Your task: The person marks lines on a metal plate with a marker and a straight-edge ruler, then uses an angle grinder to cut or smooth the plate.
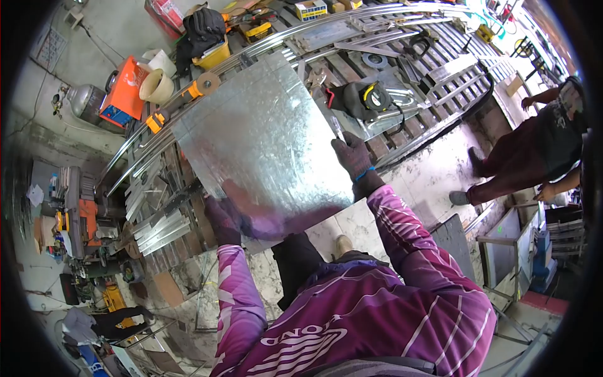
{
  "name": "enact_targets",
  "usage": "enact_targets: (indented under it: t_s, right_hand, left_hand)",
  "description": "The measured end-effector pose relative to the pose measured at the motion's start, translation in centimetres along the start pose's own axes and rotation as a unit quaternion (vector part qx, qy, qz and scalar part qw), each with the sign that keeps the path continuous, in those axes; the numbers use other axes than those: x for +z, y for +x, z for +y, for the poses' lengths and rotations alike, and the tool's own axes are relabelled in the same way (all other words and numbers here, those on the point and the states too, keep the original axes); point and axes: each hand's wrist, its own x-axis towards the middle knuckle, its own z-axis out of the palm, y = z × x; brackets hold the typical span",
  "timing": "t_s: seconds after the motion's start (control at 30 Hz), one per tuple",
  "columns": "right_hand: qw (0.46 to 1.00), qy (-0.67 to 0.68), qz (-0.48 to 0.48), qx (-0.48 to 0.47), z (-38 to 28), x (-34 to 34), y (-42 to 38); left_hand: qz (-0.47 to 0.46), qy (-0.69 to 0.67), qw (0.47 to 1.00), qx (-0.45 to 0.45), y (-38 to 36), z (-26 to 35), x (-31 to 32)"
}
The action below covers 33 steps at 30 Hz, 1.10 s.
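A large shiny metal sheet [264,135] lies tilted before me, its far part over the slatted metal workbench and its near edge close to my body. My left hand [223,220], in a dark glove, grips the sheet's near left edge. On the right edge my right hand [353,156], gloved too and with a blue band at the wrist, is closed round the sheet. A thin pale stick-like piece [337,128] shows by the right fingertips. Past that hand, a black and yellow tape measure [375,97] rests on the bench beside red-handled pliers [330,97].
An orange angle grinder [202,85] and a beige bucket [156,87] are at the far left of the sheet. Cut metal strips [162,234] lie left of me. Another person [534,141] stands at the right. Long curved metal rails [352,16] run along the bench's back.
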Motion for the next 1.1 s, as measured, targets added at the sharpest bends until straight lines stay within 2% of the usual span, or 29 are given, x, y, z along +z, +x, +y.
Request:
enact_targets:
  t_s: [0.07,0.13,0.33,0.47,0.67,0.73,1.1]
  right_hand:
    - [1.0,0.009,-0.004,-0.005,-0.2,0.2,-0.2]
    - [1.0,-0.013,0.003,0.012,0.0,0.2,0.1]
    - [1.0,-0.023,0.008,-0.007,0.9,0.4,0.5]
    - [1.0,-0.024,0.011,0.013,0.8,0.4,0.4]
    - [0.998,-0.068,0.017,-0.006,0.6,0.3,0.5]
    - [0.998,-0.068,0.013,-0.011,0.4,0.3,0.5]
    - [0.999,-0.041,0.005,0.01,0.1,0.4,0.3]
  left_hand:
    - [0.005,-0.021,1.0,-0.009,0.3,-0.1,-0.2]
    - [-0.002,0.114,0.992,0.048,2.1,-0.8,-1.2]
    - [-0.02,0.255,0.959,0.118,1.9,-0.4,-1.5]
    - [0.007,0.255,0.959,0.12,2.8,-0.9,-2.1]
    - [0.015,0.229,0.966,0.121,3.2,-1.2,-2.4]
    - [0.018,0.291,0.949,0.123,2.9,-0.9,-2.3]
    - [-0.003,0.246,0.964,0.103,2.6,-0.8,-2.0]
